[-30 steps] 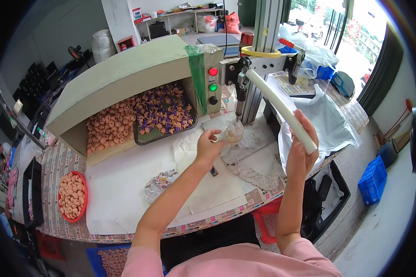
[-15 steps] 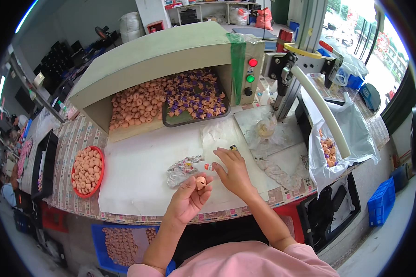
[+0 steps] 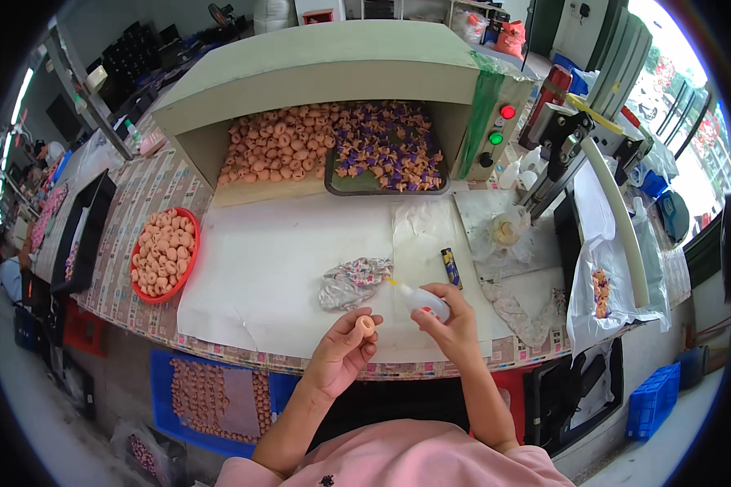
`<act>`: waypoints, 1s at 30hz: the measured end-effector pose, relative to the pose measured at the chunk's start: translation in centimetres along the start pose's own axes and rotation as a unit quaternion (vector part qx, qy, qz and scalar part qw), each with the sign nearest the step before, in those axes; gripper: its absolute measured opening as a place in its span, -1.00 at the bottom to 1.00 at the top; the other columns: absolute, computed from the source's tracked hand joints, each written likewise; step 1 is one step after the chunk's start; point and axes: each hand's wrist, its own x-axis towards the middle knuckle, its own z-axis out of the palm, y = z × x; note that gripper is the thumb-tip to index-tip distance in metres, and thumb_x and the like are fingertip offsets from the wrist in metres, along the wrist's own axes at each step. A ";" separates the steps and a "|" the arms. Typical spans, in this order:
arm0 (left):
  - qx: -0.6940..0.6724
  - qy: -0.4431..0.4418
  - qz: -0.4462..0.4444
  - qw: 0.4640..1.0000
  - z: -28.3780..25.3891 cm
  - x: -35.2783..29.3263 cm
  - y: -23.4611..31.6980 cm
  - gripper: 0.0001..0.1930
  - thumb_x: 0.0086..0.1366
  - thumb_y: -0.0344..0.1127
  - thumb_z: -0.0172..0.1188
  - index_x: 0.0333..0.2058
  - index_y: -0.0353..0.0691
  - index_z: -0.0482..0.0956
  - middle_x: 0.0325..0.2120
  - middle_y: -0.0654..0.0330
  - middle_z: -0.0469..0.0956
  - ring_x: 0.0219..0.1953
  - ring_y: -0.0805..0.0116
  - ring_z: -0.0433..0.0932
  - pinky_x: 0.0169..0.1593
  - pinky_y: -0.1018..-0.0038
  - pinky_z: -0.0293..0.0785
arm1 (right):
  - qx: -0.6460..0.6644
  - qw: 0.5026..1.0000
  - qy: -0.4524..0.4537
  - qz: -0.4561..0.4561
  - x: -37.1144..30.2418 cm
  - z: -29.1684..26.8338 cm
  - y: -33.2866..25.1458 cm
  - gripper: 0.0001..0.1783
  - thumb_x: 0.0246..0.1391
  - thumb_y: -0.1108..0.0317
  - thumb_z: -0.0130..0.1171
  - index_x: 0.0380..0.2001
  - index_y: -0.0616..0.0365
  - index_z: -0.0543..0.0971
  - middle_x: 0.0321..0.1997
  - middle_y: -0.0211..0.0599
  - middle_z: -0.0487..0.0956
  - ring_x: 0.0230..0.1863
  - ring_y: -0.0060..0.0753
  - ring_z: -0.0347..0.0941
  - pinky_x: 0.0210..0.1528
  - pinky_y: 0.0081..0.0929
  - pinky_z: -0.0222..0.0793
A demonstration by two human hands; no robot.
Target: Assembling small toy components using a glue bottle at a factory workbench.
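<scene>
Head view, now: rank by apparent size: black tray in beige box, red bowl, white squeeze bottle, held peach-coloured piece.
Black tray
Red bowl
White squeeze bottle, in the right hand
Peach-coloured piece, in the left hand

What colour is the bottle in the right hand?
The bottle is mostly white; the head view shows it best.

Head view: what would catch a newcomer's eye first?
Probably the big beige hood at the back, with heaped peach pieces on the left of its opening and a dark tray on the right. Next, the red bowl on the table's left. Front and centre, the left hand holds a ring, the right hand a white bottle.
</scene>
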 end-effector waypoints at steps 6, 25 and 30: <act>-0.015 -0.006 -0.036 0.999 -0.5 1.3 -1.7 -0.61 0.33 -0.32 0.12 0.11 -0.20 0.36 -0.10 0.18 0.50 -0.17 0.47 0.54 -0.05 0.52 0.54 | 0.232 0.959 0.099 0.129 -2.7 -1.8 -2.7 -0.60 -0.20 0.39 0.43 -0.26 0.17 0.49 -0.37 -0.51 0.41 -0.39 -0.70 0.34 -0.37 -0.74 0.27; 0.064 -0.018 -0.033 0.997 -1.9 2.8 -3.7 -0.58 0.35 -0.28 0.10 0.14 -0.26 0.32 -0.01 0.12 0.48 -0.05 0.37 0.55 0.10 0.42 0.49 | -0.071 0.990 0.089 -0.082 -3.6 -2.0 -1.5 -0.61 -0.20 0.26 0.49 -0.32 0.22 0.59 -0.47 -0.25 0.52 -0.46 -0.38 0.44 -0.47 -0.53 0.31; 0.063 -0.012 -0.039 0.997 -2.0 3.0 -3.7 -0.58 0.35 -0.29 0.10 0.14 -0.26 0.32 -0.01 0.12 0.48 -0.06 0.38 0.55 0.09 0.42 0.49 | -0.081 0.990 0.086 -0.083 -3.6 -1.9 -1.3 -0.62 -0.21 0.28 0.49 -0.32 0.22 0.59 -0.47 -0.25 0.52 -0.48 -0.37 0.45 -0.47 -0.52 0.32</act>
